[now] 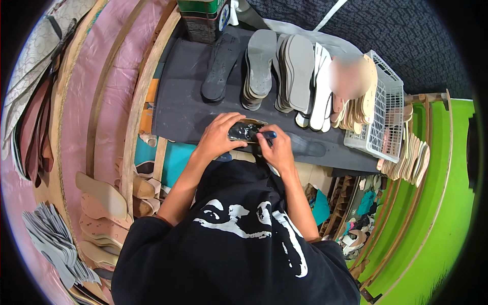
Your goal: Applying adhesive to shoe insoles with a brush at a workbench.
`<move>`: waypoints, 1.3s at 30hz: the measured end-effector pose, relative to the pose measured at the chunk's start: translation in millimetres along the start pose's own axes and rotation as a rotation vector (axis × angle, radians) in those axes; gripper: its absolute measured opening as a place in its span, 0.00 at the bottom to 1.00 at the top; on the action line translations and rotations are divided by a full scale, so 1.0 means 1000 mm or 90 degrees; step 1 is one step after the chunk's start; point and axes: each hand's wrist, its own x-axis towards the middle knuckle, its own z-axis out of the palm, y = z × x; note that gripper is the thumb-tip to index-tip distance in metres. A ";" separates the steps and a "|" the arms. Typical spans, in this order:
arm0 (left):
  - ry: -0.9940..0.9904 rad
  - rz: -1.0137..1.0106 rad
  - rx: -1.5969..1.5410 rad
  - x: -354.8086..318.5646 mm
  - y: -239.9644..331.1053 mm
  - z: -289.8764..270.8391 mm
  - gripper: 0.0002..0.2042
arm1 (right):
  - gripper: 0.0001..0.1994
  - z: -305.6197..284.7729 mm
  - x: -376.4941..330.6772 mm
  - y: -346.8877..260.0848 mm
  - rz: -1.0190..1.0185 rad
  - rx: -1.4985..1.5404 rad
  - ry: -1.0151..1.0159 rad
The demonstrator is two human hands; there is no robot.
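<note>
My left hand (219, 136) is closed around one end of a small, dark, shiny piece with a pale rim (243, 130), fingers along its far edge and thumb along the near one. White glints on its surface look wet; whether it is a shallow container or a shoe part I cannot tell. At its right end, my right hand (277, 150) pinches a tool with a blue end (270, 134); the tool's working tip is hidden. Both hands are over the near part of the dark work table (178, 119). Beside my right hand lies a dark insole shape (307, 147).
Across the table stand a dark insole (219, 68), a stack of grey insoles (262, 63), lighter grey ones (299, 71), white ones (320, 91) and beige ones (363, 109). A white plastic basket (389, 112) is at the right, a green-topped tin (203, 20) at the back left.
</note>
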 end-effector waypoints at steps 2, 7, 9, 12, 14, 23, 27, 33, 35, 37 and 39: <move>-0.007 -0.007 0.006 0.000 0.001 -0.001 0.41 | 0.07 0.000 0.001 -0.008 -0.050 0.010 0.035; -0.022 -0.019 0.027 0.000 0.010 0.003 0.42 | 0.08 -0.010 -0.006 -0.020 -0.130 0.039 0.088; -0.023 -0.025 0.034 -0.001 0.013 0.005 0.42 | 0.07 -0.008 -0.006 -0.014 -0.112 0.070 0.002; -0.001 -0.045 0.080 -0.003 0.019 0.004 0.41 | 0.07 -0.017 -0.004 -0.032 -0.047 0.135 0.073; -0.006 -0.048 0.084 -0.005 0.025 0.007 0.42 | 0.08 -0.023 -0.002 -0.027 0.006 0.081 -0.054; 0.067 -0.017 0.157 -0.004 0.061 0.006 0.43 | 0.08 -0.084 -0.055 -0.013 -0.092 0.115 0.197; 0.027 -0.064 -0.110 0.001 0.095 0.022 0.24 | 0.06 -0.115 -0.072 0.021 -0.017 0.017 0.288; -0.205 -0.009 -0.044 0.010 0.114 0.078 0.20 | 0.05 -0.109 -0.075 0.070 0.076 -0.009 0.231; -0.237 -0.048 -0.083 0.011 0.106 0.098 0.23 | 0.05 -0.104 -0.073 0.075 0.105 0.013 0.227; -0.221 -0.062 0.005 0.009 0.102 0.112 0.26 | 0.07 -0.104 -0.077 0.083 0.076 0.001 0.235; -0.227 -0.068 0.011 0.009 0.095 0.121 0.28 | 0.07 -0.103 -0.079 0.087 0.149 0.024 0.247</move>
